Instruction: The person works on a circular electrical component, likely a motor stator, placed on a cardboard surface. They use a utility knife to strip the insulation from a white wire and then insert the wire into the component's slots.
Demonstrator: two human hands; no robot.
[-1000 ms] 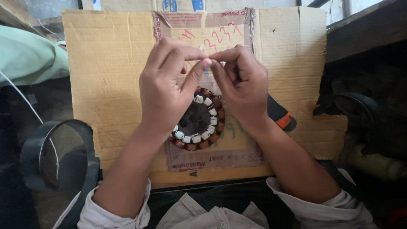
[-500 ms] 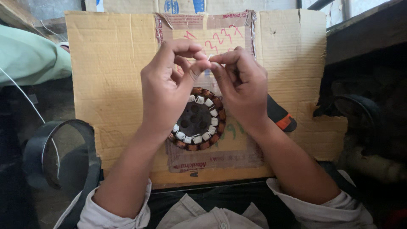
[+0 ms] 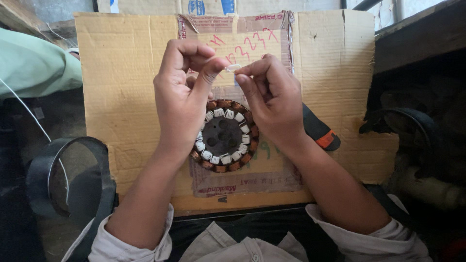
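pinching small white strip (image 3: 233, 67), both hands, above stator (image 3: 224, 136)

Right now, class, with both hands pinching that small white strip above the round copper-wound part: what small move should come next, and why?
Probably lower the white strip toward the wound ring. The left hand and right hand pinch it between fingertips above the ring, which lies on the cardboard with white pieces already seated round its inner edge.
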